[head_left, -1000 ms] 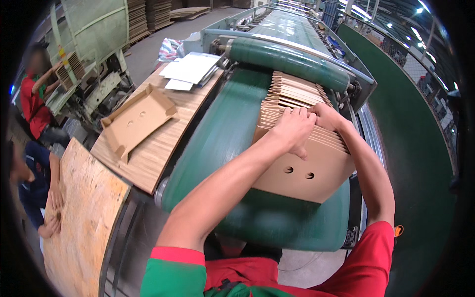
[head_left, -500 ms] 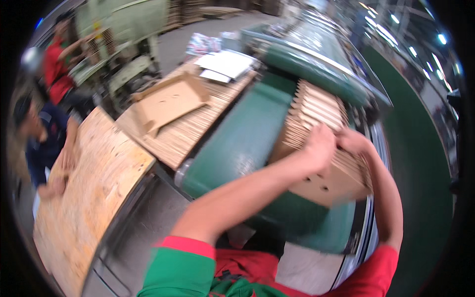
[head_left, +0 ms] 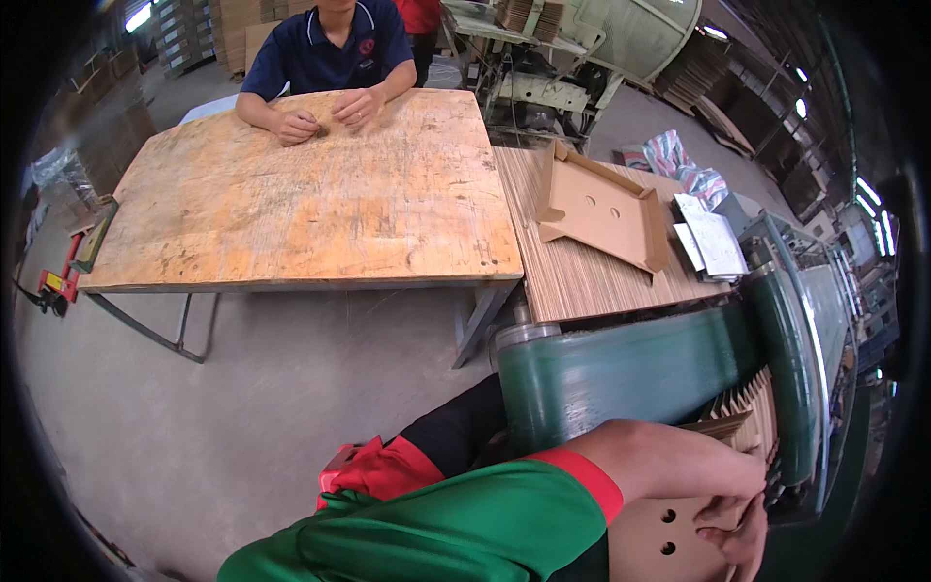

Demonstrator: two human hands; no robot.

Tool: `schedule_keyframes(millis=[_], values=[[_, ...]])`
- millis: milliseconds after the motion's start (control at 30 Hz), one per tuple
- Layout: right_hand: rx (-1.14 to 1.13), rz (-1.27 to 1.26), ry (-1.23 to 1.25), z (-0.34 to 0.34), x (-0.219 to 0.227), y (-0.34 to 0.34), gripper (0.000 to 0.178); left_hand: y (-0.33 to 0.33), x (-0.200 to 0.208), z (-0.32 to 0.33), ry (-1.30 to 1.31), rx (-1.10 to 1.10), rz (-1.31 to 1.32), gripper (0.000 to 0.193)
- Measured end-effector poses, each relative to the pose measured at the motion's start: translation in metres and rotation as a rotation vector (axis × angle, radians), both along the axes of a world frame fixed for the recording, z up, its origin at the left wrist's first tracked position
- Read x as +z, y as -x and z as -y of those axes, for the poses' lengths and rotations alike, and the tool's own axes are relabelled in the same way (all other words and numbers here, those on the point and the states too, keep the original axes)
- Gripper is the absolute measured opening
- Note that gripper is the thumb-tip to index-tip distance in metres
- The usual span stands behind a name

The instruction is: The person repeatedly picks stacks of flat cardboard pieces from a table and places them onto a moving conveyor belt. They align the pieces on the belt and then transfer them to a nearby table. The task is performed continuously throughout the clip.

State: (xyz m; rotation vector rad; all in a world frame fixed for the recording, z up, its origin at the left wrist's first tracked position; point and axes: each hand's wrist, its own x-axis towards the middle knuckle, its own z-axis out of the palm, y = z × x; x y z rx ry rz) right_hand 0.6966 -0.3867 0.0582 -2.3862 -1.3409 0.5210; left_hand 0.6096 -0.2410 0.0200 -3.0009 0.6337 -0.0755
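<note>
A stack of brown cardboard pieces (head_left: 642,543) stands at the lower right on the green conveyor belt (head_left: 621,373). Two round holes show in its near face, and layered ridges rise behind my arm. My left forearm reaches over the stack, and my left hand (head_left: 734,493) bends down at its upper right part; most of its fingers are hidden. Just below, partly cut off by the frame's edge, my right hand (head_left: 745,541) rests against the cardboard, thumb and fingers apart.
A worn wooden table (head_left: 320,213) stands ahead, a co-worker's hands (head_left: 354,109) above its far side. Right of it, an open cardboard tray (head_left: 601,209) and white sheets (head_left: 713,238) lie on a striped surface (head_left: 582,281). A green roller (head_left: 781,378) crosses the belt.
My view has swung left, bringing the wooden table and the co-worker to the middle. The cardboard stack and my hands now appear at the lower right, the hands still close together at the stack.
</note>
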Motion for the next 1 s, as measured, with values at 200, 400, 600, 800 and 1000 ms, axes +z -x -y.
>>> schedule_keyframes(millis=[200,400,600,800,1000], values=[[0.038,0.457,0.116,0.011,0.022,0.119,0.077,0.098,0.032,-0.006,-0.101,-0.047,0.042,0.045],[0.411,1.155,-0.074,-0.051,0.058,0.239,0.079,0.257,0.039,-0.047,-0.010,0.368,0.748,0.026],[0.809,1.175,-0.846,-0.246,0.045,0.337,0.061,0.424,0.033,-0.163,-0.323,0.943,1.217,0.029],[0.928,1.123,-1.110,-0.396,-0.084,0.461,0.053,0.548,-0.070,-0.223,-0.541,1.366,1.058,0.045],[1.069,0.662,-0.654,-0.392,-0.111,0.511,0.057,0.582,-0.142,-0.299,-0.753,1.484,0.845,0.047]])
